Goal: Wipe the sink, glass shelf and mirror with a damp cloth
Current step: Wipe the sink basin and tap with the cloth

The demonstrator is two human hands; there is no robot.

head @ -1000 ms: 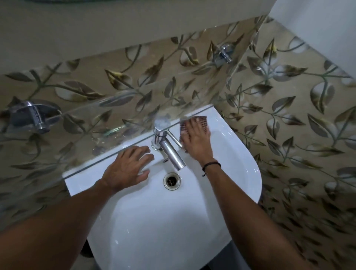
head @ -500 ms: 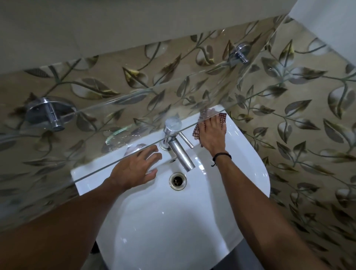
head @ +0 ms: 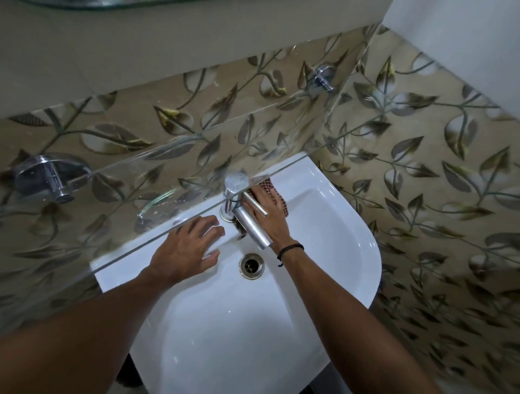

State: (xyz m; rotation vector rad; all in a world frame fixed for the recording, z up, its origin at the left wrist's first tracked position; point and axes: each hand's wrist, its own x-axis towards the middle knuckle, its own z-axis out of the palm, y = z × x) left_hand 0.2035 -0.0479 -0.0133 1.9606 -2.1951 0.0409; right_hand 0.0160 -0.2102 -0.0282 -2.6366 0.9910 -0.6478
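Note:
A white sink (head: 332,253) fills the lower middle, with a chrome tap (head: 247,222) at its back rim and a metal drain (head: 251,265) below the spout. My right hand (head: 270,222) lies flat on a red-and-white checked cloth (head: 271,191), pressing it onto the sink's back ledge just right of the tap. My left hand (head: 188,247) rests palm down with fingers spread on the ledge left of the tap, holding nothing. The clear glass shelf (head: 118,180) spans above the sink's back edge, and its front edge crosses over the tap. A sliver of the mirror (head: 84,2) shows at the top.
Two chrome brackets hold the shelf: the left bracket (head: 50,180) and the right bracket (head: 323,77). Leaf-patterned tiles (head: 422,168) cover the back and right walls, which meet in a corner right of the sink. A plain white wall (head: 464,42) stands at the upper right.
My right hand has slid the cloth along the back ledge, out toward the right corner and back close beside the tap. The left hand stays put. The view shifted slightly.

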